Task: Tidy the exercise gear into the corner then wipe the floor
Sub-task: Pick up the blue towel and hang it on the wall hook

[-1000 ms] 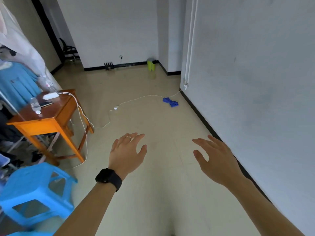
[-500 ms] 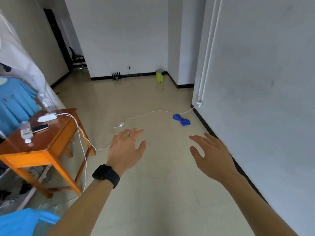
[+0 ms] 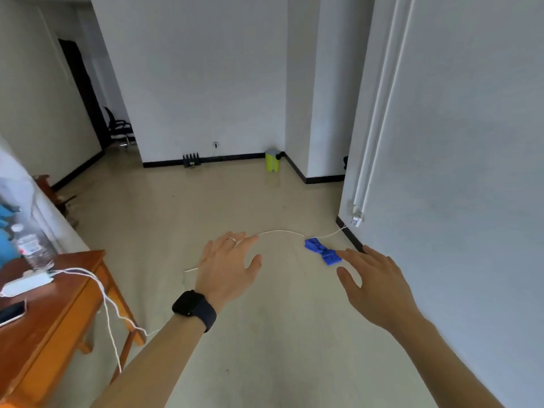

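Grip empty: left hand (image 3: 226, 266), right hand (image 3: 374, 287) spread; right fingertip (image 3: 343, 253) overlaps blue gear (image 3: 319, 249).

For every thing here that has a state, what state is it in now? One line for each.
Left hand: open, fingers spread, holds nothing.
Right hand: open, holds nothing.
Blue gear: lies on the floor, not held.
Cable: lies loose across the floor.
Bottle: upright on the table, capped.
Phone: flat on the table.
Bin: upright, lid shut.
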### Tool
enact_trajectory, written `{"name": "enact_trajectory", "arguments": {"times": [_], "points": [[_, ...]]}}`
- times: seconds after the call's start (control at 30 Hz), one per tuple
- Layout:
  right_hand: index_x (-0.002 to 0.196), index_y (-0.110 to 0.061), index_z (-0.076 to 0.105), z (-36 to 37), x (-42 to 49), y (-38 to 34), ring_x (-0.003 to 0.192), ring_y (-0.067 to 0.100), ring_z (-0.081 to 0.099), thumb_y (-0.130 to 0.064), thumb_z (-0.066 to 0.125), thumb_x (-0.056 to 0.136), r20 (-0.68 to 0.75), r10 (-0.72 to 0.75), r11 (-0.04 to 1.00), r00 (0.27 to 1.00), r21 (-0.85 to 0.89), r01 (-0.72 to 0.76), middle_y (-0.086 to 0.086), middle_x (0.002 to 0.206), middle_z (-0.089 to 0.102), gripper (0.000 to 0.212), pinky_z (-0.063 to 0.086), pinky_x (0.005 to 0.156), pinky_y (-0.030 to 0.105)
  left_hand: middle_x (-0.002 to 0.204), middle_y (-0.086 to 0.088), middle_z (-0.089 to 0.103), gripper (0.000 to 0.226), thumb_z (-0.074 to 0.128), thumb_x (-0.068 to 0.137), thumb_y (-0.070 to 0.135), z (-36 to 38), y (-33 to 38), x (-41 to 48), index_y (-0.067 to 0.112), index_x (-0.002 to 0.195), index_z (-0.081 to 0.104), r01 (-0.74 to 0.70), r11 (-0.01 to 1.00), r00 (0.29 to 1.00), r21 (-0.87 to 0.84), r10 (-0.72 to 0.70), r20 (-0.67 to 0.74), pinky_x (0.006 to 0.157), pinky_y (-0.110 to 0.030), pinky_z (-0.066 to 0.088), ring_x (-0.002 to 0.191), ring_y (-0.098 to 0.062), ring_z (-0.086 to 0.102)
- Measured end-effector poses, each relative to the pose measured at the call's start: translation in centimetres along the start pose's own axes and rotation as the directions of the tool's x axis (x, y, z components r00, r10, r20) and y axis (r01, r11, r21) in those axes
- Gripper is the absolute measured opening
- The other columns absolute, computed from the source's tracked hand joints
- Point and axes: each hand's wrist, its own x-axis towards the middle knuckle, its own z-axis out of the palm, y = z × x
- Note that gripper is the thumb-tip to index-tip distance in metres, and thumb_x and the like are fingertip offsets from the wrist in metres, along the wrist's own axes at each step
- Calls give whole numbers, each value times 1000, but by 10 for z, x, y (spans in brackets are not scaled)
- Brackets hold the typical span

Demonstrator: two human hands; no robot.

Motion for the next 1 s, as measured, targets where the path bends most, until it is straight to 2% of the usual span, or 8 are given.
{"name": "enact_trajectory", "arguments": {"times": [0.13,0.2,0.27,0.37,0.57,1.0], "points": [[142,-37,49,18,89,-11,146,18,32,-44,45,100,-18,61,998,998,-4,-61,-17,145,51,43,25,120,45,152,10,42,51,35,96,54,10,-23,109,41,145,41,-82,996,996,-19,82,16,118,-40,20,146,-15,26],[140,-35,52,28,139,-16,143,18,37,-42,47,100,-43,90,996,995,7,-90,-16,142,55,41,26,117,40,150,9,45,56,31,91,56,16,-32,164,41,143,44,-125,992,992,-22,125,4,117,-41,23,144,-16,29],[138,-35,54,39,189,-19,139,19,40,-39,49,100,-72,94,995,993,33,-92,-15,139,57,39,26,113,35,150,9,45,52,34,93,54,20,-41,220,41,142,45,-156,988,988,-19,156,-1,116,-38,23,143,-16,30],[141,-36,52,67,267,-10,144,19,34,-42,44,100,-68,89,996,994,20,-87,-15,143,53,41,24,117,38,151,7,43,45,43,98,47,36,-56,299,39,143,45,-177,984,984,-3,177,-11,114,-36,23,143,-18,31],[144,-37,47,108,422,25,147,19,30,-45,42,102,-50,56,998,997,-2,-56,-13,147,50,43,24,120,46,150,7,46,46,46,98,46,72,-76,448,37,142,47,-155,988,987,3,155,-51,112,-36,26,140,-16,33],[145,-40,43,196,710,93,148,15,27,-48,38,101,27,79,997,997,-15,-79,-17,148,48,45,21,121,43,150,10,44,46,43,98,49,167,-126,739,40,143,44,-119,993,992,-18,118,-42,116,-37,23,143,-15,30]]}}
